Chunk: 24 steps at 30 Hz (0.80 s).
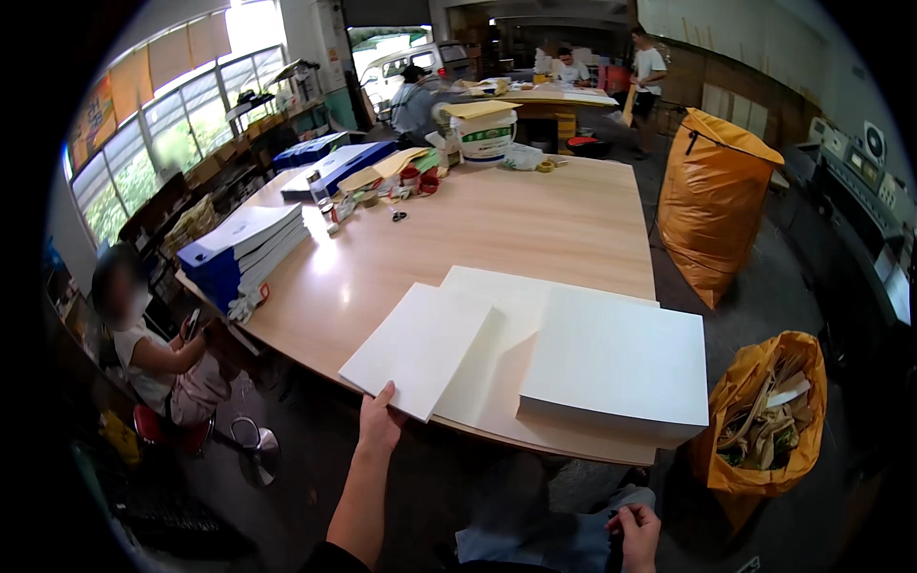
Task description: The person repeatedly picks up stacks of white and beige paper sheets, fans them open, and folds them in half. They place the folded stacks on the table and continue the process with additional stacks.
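My left hand [379,420] grips the near edge of a thin stack of white paper [420,344], its thumb on top and its other fingers underneath. The stack lies tilted on a larger cream sheet [487,353] at the table's front. To its right a thick, squared stack of white paper [616,358] rests on the same sheet, close to the front edge. Low in the view, by my lap, is my right hand [637,535], away from the paper; its fingers are curled in, with nothing visible in them.
On the wooden table [544,220] are blue-and-white paper stacks [253,239], scissors [398,216], tape rolls [420,180] and a white bucket [482,134]. Orange bags [716,210] stand right, one holding scraps [769,411]. A person [158,349] sits left; others work behind.
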Each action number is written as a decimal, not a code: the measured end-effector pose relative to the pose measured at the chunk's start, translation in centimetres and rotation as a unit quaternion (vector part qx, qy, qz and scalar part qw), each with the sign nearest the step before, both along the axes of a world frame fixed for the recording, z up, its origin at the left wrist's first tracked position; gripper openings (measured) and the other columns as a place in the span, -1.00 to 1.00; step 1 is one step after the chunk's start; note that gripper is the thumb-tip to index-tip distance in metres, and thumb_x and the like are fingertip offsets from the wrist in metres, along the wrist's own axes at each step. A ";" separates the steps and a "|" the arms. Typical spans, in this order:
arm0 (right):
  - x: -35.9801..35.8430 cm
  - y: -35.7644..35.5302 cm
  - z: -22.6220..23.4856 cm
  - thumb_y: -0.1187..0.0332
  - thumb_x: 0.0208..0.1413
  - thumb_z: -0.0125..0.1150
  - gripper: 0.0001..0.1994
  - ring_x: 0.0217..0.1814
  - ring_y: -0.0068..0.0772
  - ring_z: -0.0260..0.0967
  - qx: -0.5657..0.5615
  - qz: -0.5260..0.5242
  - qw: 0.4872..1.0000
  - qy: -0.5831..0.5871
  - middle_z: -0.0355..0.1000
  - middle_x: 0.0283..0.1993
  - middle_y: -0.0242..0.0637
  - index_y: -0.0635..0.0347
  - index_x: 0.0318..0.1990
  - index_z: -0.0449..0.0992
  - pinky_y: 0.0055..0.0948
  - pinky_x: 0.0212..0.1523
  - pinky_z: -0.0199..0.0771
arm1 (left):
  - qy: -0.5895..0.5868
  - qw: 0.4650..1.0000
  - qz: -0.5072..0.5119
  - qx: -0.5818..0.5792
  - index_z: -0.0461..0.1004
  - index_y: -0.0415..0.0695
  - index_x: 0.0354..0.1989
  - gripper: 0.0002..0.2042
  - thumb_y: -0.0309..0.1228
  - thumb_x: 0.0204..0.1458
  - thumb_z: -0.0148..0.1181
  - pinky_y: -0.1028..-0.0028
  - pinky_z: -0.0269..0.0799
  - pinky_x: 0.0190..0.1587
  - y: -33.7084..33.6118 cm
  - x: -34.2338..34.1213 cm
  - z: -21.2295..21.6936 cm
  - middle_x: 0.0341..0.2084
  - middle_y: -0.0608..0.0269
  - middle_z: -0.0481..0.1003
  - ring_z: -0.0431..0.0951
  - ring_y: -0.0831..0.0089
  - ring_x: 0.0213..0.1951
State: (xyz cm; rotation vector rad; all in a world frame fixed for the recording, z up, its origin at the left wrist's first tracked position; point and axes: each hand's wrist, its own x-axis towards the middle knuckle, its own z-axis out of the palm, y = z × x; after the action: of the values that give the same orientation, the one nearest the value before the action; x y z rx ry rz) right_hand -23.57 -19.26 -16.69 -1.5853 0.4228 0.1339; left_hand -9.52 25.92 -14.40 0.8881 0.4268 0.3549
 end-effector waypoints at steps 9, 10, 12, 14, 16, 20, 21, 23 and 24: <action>-1.1 0.8 -7.2 0.27 0.28 0.15 -0.81 -0.34 -0.51 0.44 -0.029 0.064 0.997 -0.024 0.49 -0.38 -0.35 0.23 -0.18 0.50 -0.48 -0.28 0.46 | 0.037 0.993 -0.083 0.071 0.28 -0.18 0.18 -0.60 -0.22 0.29 0.10 0.08 0.50 0.04 1.5 -0.3 -0.1 0.04 0.12 0.45 0.50 0.21 0.05; -1.3 0.7 -7.2 0.28 0.28 0.15 -0.81 -0.34 -0.49 0.44 -0.039 0.068 0.996 -0.029 0.49 -0.38 -0.34 0.24 -0.18 0.49 -0.46 -0.27 0.46 | 0.050 0.991 -0.094 0.087 0.29 -0.20 0.18 -0.58 -0.18 0.29 0.11 0.08 0.51 0.03 2.0 -0.5 0.2 0.03 0.11 0.46 0.50 0.21 0.04; -1.5 0.5 -7.3 0.28 0.27 0.16 -0.80 -0.34 -0.46 0.44 -0.062 0.076 0.994 -0.041 0.49 -0.37 -0.32 0.26 -0.19 0.48 -0.44 -0.25 0.48 | 0.102 0.979 -0.118 0.135 0.33 -0.23 0.14 -0.54 -0.12 0.26 0.14 0.13 0.55 -0.03 2.9 -1.0 1.2 -0.02 0.08 0.49 0.55 0.21 -0.04; -2.1 -0.6 -8.7 0.27 0.25 0.17 -0.79 -0.30 -0.42 0.46 -0.081 0.066 0.994 -0.029 0.50 -0.32 -0.28 0.26 -0.18 0.49 -0.39 -0.23 0.49 | 0.168 0.951 -0.145 0.216 0.41 -0.28 -0.01 -0.50 -0.01 0.21 0.18 0.29 0.62 -0.25 3.5 -1.5 2.4 -0.24 0.07 0.56 0.64 0.29 -0.30; -2.6 -1.4 -8.3 0.26 0.23 0.18 -0.78 -0.32 -0.35 0.48 -0.140 0.060 0.988 -0.005 0.51 -0.34 -0.22 0.28 -0.23 0.50 -0.34 -0.25 0.50 | 0.231 0.919 -0.140 0.286 0.43 -0.26 -0.09 -0.52 0.00 0.21 0.17 0.38 0.60 -0.35 5.6 -3.3 2.5 -0.35 0.11 0.57 0.63 0.35 -0.41; -5.9 -4.3 -8.3 0.24 0.20 0.22 -0.76 -0.27 -0.34 0.50 -0.479 0.068 0.875 -0.003 0.53 -0.28 -0.18 0.27 -0.19 0.51 -0.30 -0.23 0.50 | 0.216 0.909 -0.078 0.347 0.45 -0.18 -0.27 -0.66 -0.10 0.24 0.17 0.60 0.41 -0.53 5.5 -6.9 2.7 -0.59 0.32 0.46 0.47 0.57 -0.59; -7.2 -5.1 -9.5 0.22 0.19 0.22 -0.73 -0.21 -0.38 0.50 -0.583 0.080 0.808 -0.017 0.53 -0.21 -0.20 0.25 -0.12 0.52 -0.32 -0.18 0.51 | 0.182 0.911 -0.063 0.366 0.45 -0.17 -0.30 -0.71 -0.16 0.25 0.17 0.65 0.33 -0.57 5.3 -7.2 2.9 -0.63 0.37 0.41 0.41 0.63 -0.62; -7.8 -6.2 -9.9 0.20 0.20 0.21 -0.73 -0.23 -0.30 0.49 -0.530 0.080 0.844 -0.026 0.52 -0.23 -0.15 0.25 -0.15 0.53 -0.27 -0.25 0.50 | 0.055 0.923 -0.049 0.379 0.45 -0.15 -0.35 -0.78 -0.28 0.27 0.13 0.66 0.17 -0.60 2.5 -7.0 4.4 -0.67 0.44 0.33 0.27 0.69 -0.66; -6.9 -6.5 -8.4 0.23 0.23 0.16 -0.75 -0.28 -0.22 0.48 -0.489 0.083 0.867 -0.045 0.50 -0.32 -0.13 0.27 -0.24 0.51 -0.26 -0.29 0.47 | 0.004 0.928 -0.046 0.370 0.43 -0.15 -0.36 -0.82 -0.34 0.27 0.12 0.63 0.14 -0.61 1.2 -6.9 5.6 -0.68 0.47 0.28 0.21 0.73 -0.66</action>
State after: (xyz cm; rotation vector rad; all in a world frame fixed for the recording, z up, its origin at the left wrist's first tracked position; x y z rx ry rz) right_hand -30.49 -25.76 -25.10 -2.6254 0.2816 -0.0426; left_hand -16.39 27.07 -8.82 1.6414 0.2508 0.4343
